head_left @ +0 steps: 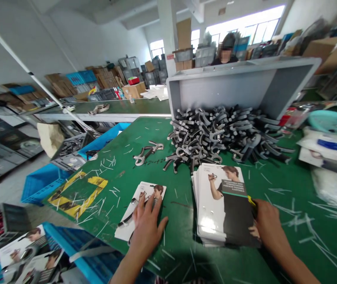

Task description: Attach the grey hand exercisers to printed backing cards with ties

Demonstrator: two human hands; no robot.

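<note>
My left hand [147, 221] lies flat, fingers apart, on a printed packaging card [125, 230] on the green table. A dark curved part shows at the card's left side, partly under my hand. My right hand [270, 223] is closed around a yellow-handled tool [253, 202], mostly hidden by the fingers. It rests against the right edge of a stack of printed cards [211, 213]. Beyond the stack lies a large heap of grey and black hand grippers [216, 132], spilling from a tipped grey crate [224, 88]. Two loose hand grippers [147, 152] lie left of the heap.
Thin white strips lie scattered over the green table [177, 219]. A blue crate [76, 248] with carded hand grippers stands at the lower left. Yellow-black tape [100, 182] marks the table's left side. White plastic bags [328, 144] sit at right. A person [226, 51] is behind the crate.
</note>
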